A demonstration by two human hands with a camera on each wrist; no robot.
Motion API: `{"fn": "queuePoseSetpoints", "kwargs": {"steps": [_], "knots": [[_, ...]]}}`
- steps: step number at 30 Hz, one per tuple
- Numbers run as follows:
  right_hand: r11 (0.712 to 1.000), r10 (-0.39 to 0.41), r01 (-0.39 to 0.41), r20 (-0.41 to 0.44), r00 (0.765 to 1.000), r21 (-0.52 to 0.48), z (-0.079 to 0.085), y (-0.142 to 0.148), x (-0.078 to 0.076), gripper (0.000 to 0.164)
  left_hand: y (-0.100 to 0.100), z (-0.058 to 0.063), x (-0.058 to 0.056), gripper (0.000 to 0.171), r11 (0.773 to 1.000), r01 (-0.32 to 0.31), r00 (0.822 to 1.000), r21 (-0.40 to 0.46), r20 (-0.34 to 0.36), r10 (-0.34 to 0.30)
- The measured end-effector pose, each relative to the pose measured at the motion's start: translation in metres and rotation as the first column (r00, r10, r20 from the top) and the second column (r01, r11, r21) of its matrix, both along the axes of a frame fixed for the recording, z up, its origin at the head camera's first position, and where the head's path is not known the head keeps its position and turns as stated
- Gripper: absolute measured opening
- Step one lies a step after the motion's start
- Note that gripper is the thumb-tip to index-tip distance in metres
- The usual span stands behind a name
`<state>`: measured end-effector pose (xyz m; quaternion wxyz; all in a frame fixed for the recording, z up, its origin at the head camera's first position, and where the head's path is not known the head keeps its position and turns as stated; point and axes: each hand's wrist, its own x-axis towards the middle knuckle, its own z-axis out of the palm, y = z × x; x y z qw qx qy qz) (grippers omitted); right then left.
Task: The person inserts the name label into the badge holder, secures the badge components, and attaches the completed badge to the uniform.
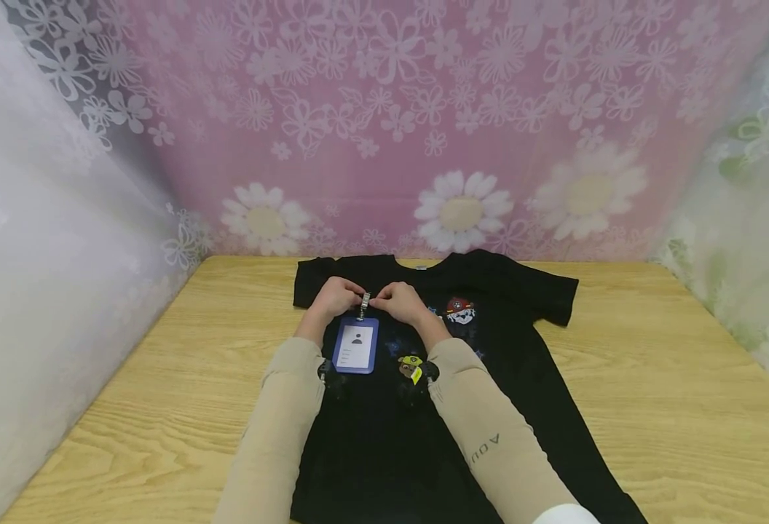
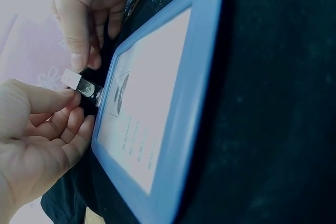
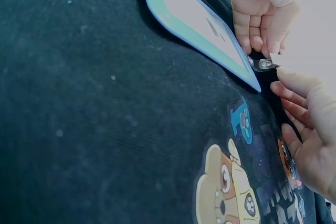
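A blue-framed badge holder [image 1: 356,346] with a white card lies on the black T-shirt [image 1: 371,444], on the chest. Its metal clip [image 1: 366,300] points up toward the collar. From the left side, my left hand [image 1: 336,298] pinches the clip between thumb and fingers. My right hand [image 1: 400,301] pinches it from the opposite side, thumb and fingertips at the clip's free end. In the left wrist view, the clip [image 2: 84,85] shows between both thumbs, above the badge frame [image 2: 202,72]. The shirt fabric under the clip is mostly hidden by the fingers.
The T-shirt is spread on a wooden table [image 1: 647,364]. Cartoon dog prints, one in a red hat [image 1: 460,311] and one in yellow [image 1: 411,368], decorate its front. Behind the table hangs a pink flowered curtain [image 1: 371,167], with pale cloth on both sides.
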<state>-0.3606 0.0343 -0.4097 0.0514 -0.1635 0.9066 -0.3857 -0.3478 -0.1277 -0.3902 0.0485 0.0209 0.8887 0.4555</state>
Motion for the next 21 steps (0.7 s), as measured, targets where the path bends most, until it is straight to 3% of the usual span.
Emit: {"fn": "queuePoseSetpoints", "kwargs": {"steps": [5, 12, 21], "knots": [[1.0, 0.016, -0.016, 0.001, 1.0, 0.002, -0.0023, -0.0007, 0.0005, 0.021, 0.0001, -0.0019, 0.0008, 0.024, 1.0, 0.004, 1.0, -0.015, -0.01, -0.004], [0.999, 0.027, -0.026, 0.04, 0.999, -0.041, 0.0012, -0.0005, -0.0003, 0.019, 0.0005, 0.0006, 0.0011, 0.023, 0.993, 0.005, 0.999, -0.12, -0.053, -0.012], [0.989, -0.044, 0.057, 0.1, 0.994, -0.138, 0.0038, -0.0049, -0.0008, 0.017, -0.0002, 0.0029, 0.0, 0.022, 0.986, 0.015, 0.997, -0.166, -0.069, -0.026]]}}
